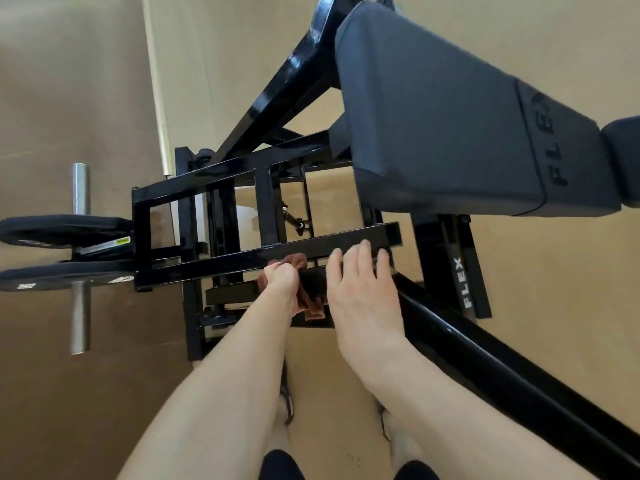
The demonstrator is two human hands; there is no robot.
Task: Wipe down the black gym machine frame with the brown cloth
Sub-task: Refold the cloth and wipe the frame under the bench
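Left hand (280,277) grips the cloth (306,299) against the frame (242,261), at its near crossbar; right hand (360,289) rests there, fingers relaxed; most bars probably remain unwiped.

1. My forearms are bare from elbow to wrist; no sleeves show.
2. My left hand (282,277) and right hand (360,289) carry no gloves, rings or watch.
3. I wear dark shorts (282,465), their black hems visible at both thighs.
4. My feet wear thin-strapped sandals (286,403).
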